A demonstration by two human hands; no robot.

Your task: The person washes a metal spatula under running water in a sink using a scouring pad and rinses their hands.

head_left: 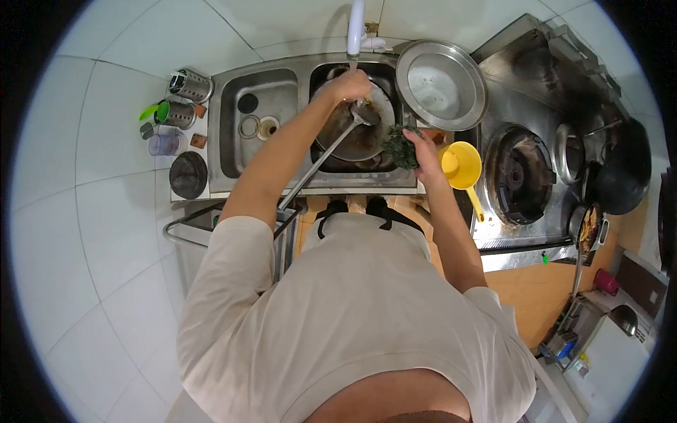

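A steel sink (pixel 271 90) holds the pan (pixel 363 145); over it I see a ladle (pixel 366 115) and the left hand (pixel 350 86), curled (its grip I can't tell); at its right, the right hand (pixel 424 152) pinches a scouring pad (pixel 400 149).

Left hand (pixel 350 85): its fingers were mostly out of sight, so its grip could not be told.
Right hand (pixel 425 156): its fingers were partly hidden around the dark green scouring pad (pixel 400 151).
Pan (pixel 345 146): its upper-left rim was covered by the left forearm (pixel 289 146).
Tap (pixel 355 28): its upper end was cut off by the top edge.
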